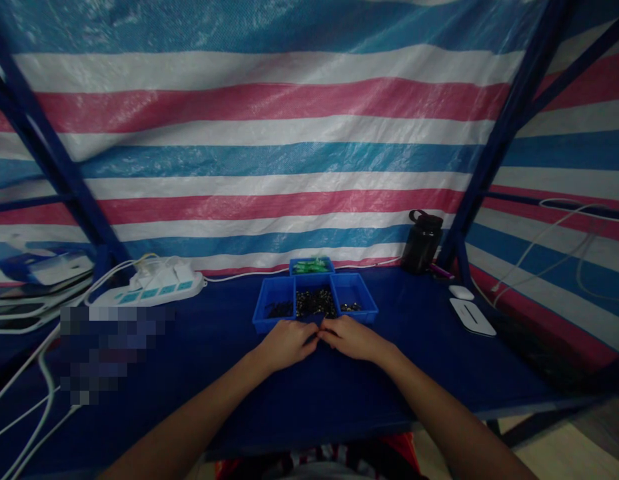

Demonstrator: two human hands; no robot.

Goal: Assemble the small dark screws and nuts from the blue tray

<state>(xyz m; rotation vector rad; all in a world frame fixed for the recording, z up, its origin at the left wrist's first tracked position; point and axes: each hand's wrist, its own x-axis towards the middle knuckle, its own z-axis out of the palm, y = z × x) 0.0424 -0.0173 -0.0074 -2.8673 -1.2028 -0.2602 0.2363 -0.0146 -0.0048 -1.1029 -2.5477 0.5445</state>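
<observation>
My left hand and my right hand meet at the front edge of the blue bins, fingertips pinched together. Anything between them is too small and dark to make out. Behind my left hand, the left blue bin holds some dark small parts. Black and shiny small parts fill the middle bin, just beyond my fingertips. On the right, another blue bin has a few shiny pieces near its front. Green items lie in a smaller bin at the back.
A white power strip with plugs and cables lies on the left of the blue table, near stacked devices. On the right are a black bottle, a white flat box and a small white case. Striped sheeting hangs behind.
</observation>
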